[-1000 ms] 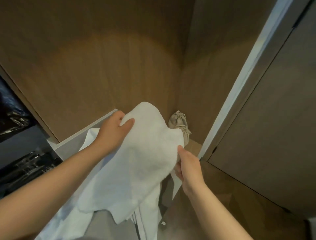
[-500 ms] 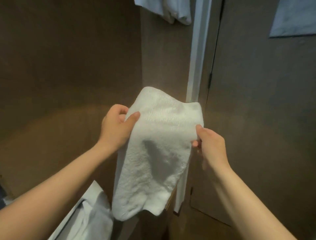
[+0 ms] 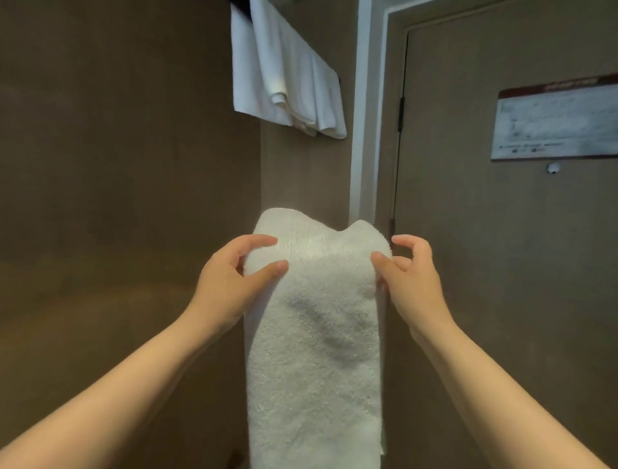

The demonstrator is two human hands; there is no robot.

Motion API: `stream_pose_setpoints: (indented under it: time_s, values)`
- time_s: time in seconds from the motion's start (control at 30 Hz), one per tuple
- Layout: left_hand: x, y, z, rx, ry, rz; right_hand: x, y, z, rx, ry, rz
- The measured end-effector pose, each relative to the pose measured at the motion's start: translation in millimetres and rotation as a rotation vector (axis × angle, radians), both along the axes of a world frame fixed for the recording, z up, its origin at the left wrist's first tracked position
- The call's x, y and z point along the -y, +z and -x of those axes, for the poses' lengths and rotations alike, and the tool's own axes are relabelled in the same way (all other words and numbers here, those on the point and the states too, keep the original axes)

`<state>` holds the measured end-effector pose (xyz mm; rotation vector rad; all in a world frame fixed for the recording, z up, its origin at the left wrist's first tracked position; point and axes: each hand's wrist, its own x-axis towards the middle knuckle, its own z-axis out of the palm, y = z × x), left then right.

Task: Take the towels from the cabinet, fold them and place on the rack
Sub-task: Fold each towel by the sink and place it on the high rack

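Left hand (image 3: 234,278) and right hand (image 3: 413,278) each pinch a top corner of the towel (image 3: 314,351); I let it hang flat, ready for folding.

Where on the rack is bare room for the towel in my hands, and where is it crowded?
The rack is crowded: hung towels cover its visible bar. Bare: the wall left of them, and below them above the held towel.

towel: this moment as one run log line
step: folding | left hand: pinches towel top left | right hand: pinches top right | towel: hangs down | hung towels: above, on wall
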<state>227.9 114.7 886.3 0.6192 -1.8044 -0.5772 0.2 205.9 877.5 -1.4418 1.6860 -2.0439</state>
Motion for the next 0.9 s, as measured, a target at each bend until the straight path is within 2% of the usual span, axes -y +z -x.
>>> stream_pose_setpoints:
  time_s: [0.1, 0.17, 0.5, 0.9]
  values:
    - [24, 16, 6, -0.048, 0.008, 0.021, 28, 18, 11, -0.228, 0.004, 0.101]
    - [43, 26, 6, -0.07, 0.022, 0.039, 52, 31, 15, -0.308, 0.029, 0.121]
    - [98, 59, -27, -0.094, 0.293, 0.137, 167, 68, -5, -0.257, 0.291, 0.188]
    - [67, 84, -55, -0.07, 0.74, 0.194, 254, 113, -37, -0.344, 0.766, 0.32]
